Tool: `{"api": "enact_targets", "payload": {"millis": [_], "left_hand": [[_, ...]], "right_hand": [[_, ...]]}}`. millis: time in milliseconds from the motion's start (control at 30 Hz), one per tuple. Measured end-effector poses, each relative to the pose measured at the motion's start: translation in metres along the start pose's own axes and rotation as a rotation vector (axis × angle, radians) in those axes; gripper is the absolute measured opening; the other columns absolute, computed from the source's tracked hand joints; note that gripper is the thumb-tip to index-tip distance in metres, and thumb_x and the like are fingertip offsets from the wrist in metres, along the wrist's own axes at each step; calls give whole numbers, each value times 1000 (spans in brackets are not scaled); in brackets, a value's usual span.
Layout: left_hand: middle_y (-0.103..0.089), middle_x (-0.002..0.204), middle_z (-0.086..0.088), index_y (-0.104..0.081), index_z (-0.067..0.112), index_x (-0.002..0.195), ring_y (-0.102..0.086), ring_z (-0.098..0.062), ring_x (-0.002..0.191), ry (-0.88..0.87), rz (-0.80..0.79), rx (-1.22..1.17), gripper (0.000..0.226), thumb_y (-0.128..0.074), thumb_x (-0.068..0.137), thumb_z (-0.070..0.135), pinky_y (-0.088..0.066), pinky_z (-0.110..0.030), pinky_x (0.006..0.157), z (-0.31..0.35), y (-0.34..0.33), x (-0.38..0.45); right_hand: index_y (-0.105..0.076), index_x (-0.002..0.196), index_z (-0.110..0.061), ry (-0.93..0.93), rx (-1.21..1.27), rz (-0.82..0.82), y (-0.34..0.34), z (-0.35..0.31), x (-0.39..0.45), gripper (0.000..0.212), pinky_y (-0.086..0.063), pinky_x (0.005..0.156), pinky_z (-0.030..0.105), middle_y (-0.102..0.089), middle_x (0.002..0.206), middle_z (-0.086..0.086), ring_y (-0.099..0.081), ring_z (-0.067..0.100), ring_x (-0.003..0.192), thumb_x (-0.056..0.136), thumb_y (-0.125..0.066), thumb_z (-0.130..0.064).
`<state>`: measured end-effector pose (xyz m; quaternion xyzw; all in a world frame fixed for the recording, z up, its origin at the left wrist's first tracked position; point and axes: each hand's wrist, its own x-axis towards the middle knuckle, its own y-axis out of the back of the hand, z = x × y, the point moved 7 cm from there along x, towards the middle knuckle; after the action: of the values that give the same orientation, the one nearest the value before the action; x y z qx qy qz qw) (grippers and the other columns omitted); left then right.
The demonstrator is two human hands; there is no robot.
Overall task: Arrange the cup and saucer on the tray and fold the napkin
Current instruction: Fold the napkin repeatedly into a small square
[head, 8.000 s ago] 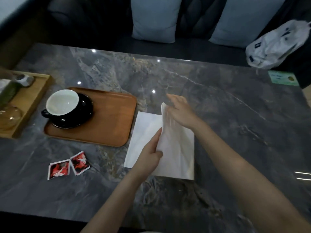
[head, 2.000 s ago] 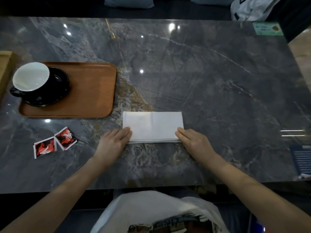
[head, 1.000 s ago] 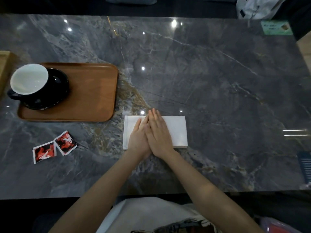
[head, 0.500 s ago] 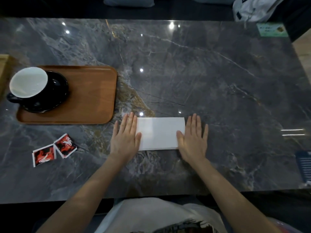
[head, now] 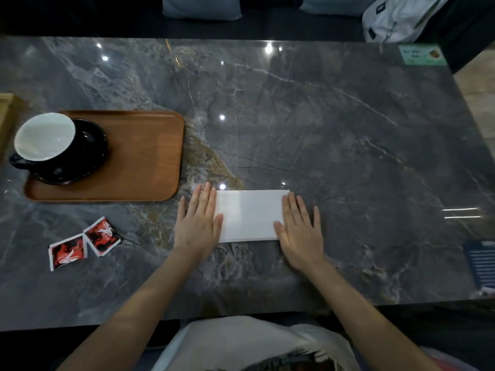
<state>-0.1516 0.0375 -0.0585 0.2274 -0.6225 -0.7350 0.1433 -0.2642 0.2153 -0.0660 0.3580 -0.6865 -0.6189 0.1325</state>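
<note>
A white napkin (head: 249,215), folded into a flat rectangle, lies on the dark marble table near its front edge. My left hand (head: 197,222) rests flat and open over the napkin's left end. At the right end my right hand (head: 300,228) lies flat the same way, fingers apart. Neither hand grips anything. To the left, a brown wooden tray (head: 144,156) carries a black saucer (head: 88,156) with a black cup (head: 44,140), white inside, standing on it, handle to the left.
Two red sachets (head: 83,242) lie on the table below the tray. A second wooden tray's edge (head: 5,113) shows at far left. A green card (head: 422,54) and a white bag (head: 401,17) sit at the back right, a printed sheet (head: 480,263) at right.
One second ago both hands lay together on the napkin's middle. They have slid apart to its two ends, pressing it flat. The cup, saucer and tray have not moved.
</note>
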Motion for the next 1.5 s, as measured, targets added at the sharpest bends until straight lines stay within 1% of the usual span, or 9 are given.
{"api": "enact_targets", "payload": {"millis": [133, 233, 367, 633, 933, 1100, 1267, 1400, 1500], "left_hand": [[0, 157, -4, -2, 11, 146, 6, -18, 144, 59, -63, 55, 61, -3, 92, 39, 1, -46, 116, 7, 2, 2], [-20, 155, -7, -21, 9, 144, -13, -22, 143, 48, 13, 2, 62, -8, 90, 36, -6, -49, 114, 29, 15, 3], [-14, 156, -5, -13, 12, 146, -4, -16, 142, -127, 33, -128, 60, -6, 91, 37, 3, -40, 112, 67, 7, 1], [-2, 157, -4, 1, 12, 145, 13, -10, 137, -61, -19, -149, 64, 1, 88, 40, 9, -36, 112, 64, -12, 1], [21, 147, -1, 16, 11, 138, 10, -17, 143, -24, -42, -137, 63, 11, 83, 41, 11, -35, 113, 63, -12, 2], [19, 146, 0, 7, 9, 144, 12, -13, 141, -29, -33, -142, 68, 7, 84, 41, 11, -35, 113, 63, -13, 3], [20, 146, 0, 15, 13, 137, 19, -11, 136, -31, -34, -174, 62, 9, 83, 42, 12, -35, 113, 63, -12, 2], [16, 151, -1, 10, 11, 143, 16, -13, 139, -32, -37, -147, 67, 9, 83, 42, 12, -35, 112, 63, -13, 2], [4, 157, -6, 2, 9, 145, 6, -17, 144, -31, -36, -130, 69, 6, 85, 41, 10, -36, 113, 63, -13, 3]], "right_hand": [[-6, 148, -17, -15, 99, 58, 8, -3, 0, 70, 11, 115, 36, -6, 158, -2, 4, 9, 144, 85, -3, -46], [-22, 146, -12, -99, 232, 175, 19, -4, 3, 71, -2, 118, 38, -25, 155, 3, -15, 15, 144, 83, -10, -43], [-17, 147, -11, -209, 206, 158, 20, -4, 9, 70, -1, 118, 39, -18, 157, 5, -10, 18, 145, 87, -18, -46], [-5, 148, -12, -244, 170, 86, 11, -2, 11, 68, 5, 117, 40, -4, 159, 5, 2, 19, 146, 95, -26, -48], [-18, 147, -14, -258, 335, 95, 12, -1, 15, 66, 5, 117, 42, -10, 158, 4, -1, 20, 146, 90, -33, -43], [-39, 138, -11, -324, 601, 233, 24, 0, 14, 57, -9, 118, 44, -32, 151, 8, -17, 24, 142, 85, -45, -32], [-47, 127, -15, -317, 871, 303, 38, -8, 7, 34, -47, 90, 37, -60, 119, 5, -55, 19, 104, 93, -50, -21], [-49, 125, -11, -433, 951, 278, 39, -3, 9, 35, -42, 70, 24, -63, 92, 1, -57, 13, 81, 93, -53, -26], [-65, 100, -5, -461, 946, 252, 38, 6, 16, 18, -43, 59, 21, -65, 82, 5, -59, 17, 74, 88, -59, -17]]}}
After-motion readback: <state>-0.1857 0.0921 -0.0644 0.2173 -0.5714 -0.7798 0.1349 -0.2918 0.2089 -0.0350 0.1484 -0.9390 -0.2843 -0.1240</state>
